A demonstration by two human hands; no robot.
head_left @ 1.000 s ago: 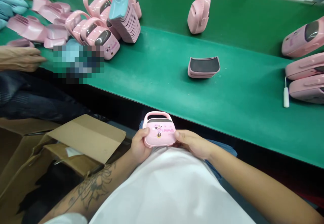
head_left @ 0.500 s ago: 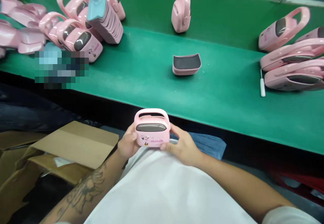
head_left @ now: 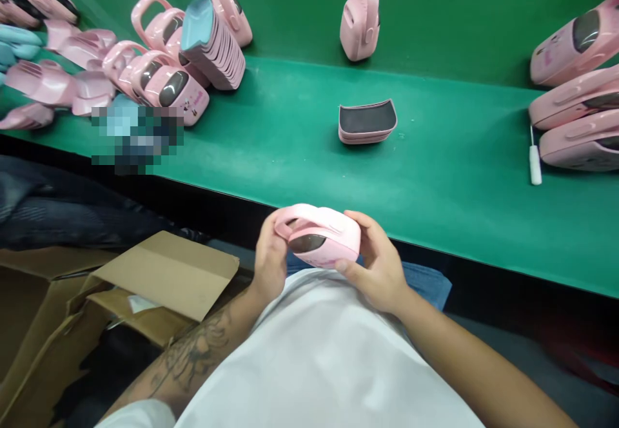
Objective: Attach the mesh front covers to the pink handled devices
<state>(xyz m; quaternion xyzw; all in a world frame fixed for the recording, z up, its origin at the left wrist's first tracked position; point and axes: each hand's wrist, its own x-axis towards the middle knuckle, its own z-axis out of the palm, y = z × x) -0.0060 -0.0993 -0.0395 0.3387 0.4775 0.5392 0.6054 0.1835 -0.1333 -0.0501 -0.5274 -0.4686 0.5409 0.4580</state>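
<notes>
Both my hands hold one pink plastic case with a handle (head_left: pixel 322 240) just above my lap, near the front edge of the green table (head_left: pixel 449 202). My left hand (head_left: pixel 268 263) grips its handle end, fingers closed. The case's right side sits in my right hand (head_left: pixel 380 263), thumb below and fingers over the top. The case lies tilted on its side, its grey window facing me.
A small stack of grey-lined pink lids (head_left: pixel 366 122) lies mid-table. One pink case (head_left: pixel 360 19) stands upright behind it. Several pink cases and a stack of shells (head_left: pixel 213 44) crowd the left; more cases (head_left: pixel 575 102) and a small white tool (head_left: pixel 534 164) lie right. An open cardboard box (head_left: pixel 159 283) sits at lower left.
I have turned the pink case from upright, handle up, to lying sideways with its handle pointing left. Another person's hand at the far left is gone from view.
</notes>
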